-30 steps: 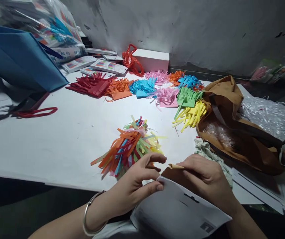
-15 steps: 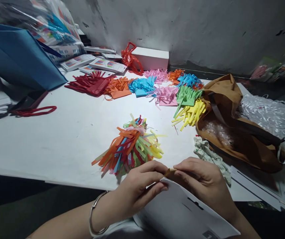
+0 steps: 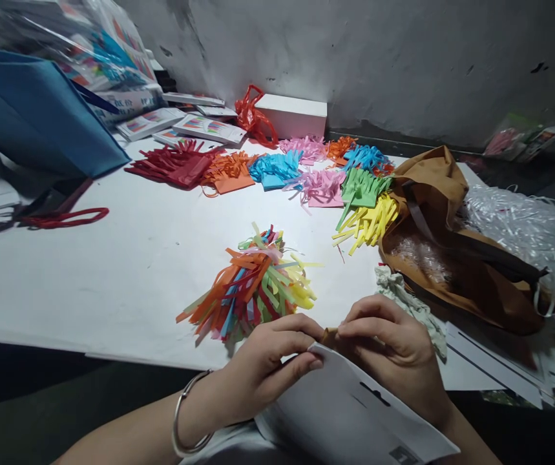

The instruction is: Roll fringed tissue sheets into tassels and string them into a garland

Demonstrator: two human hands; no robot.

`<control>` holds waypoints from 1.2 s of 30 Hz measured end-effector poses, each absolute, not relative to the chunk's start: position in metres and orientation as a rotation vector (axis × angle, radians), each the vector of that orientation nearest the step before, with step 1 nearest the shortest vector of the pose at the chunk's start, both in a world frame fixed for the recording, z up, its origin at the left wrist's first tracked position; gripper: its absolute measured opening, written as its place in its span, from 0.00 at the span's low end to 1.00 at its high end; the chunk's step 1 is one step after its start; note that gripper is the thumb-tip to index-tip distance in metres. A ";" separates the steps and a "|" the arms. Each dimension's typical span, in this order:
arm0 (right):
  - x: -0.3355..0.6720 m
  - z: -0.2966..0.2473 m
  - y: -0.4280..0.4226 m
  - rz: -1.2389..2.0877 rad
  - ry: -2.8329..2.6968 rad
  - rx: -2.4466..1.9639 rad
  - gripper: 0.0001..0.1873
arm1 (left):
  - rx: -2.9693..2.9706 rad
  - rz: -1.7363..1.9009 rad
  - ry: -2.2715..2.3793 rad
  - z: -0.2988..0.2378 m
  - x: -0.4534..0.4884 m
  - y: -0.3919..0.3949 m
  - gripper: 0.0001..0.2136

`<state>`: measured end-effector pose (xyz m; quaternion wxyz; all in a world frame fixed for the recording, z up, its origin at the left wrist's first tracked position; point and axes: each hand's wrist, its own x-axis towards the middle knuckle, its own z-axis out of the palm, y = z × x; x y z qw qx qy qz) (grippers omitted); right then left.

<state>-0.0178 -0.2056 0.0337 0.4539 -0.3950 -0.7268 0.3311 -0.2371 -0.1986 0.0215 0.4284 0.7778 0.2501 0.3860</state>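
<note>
Low at the table's front edge, a white card package with a dark hanging slot is tilted between both hands. My left hand, a bangle on its wrist, pinches the package's upper corner between thumb and fingers. My right hand is closed at the top edge, its fingertips by a small brown flap; part of its grip is hidden behind the card. Just beyond my left hand lies a loose pile of multicoloured paper strips.
Fringed paper bundles, such as a dark red one and a yellow one, line the table's back. A brown bag and clear plastic strips stand right. A blue bag is at left, a white box by the wall.
My right hand's fingers have lifted and bent slightly at the package's top edge. My left hand keeps its pinch; the view has shifted a little.
</note>
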 end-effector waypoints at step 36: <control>-0.001 0.028 -0.195 0.775 -2.177 -0.828 0.04 | 1.669 0.794 0.754 0.020 -0.236 -0.190 0.09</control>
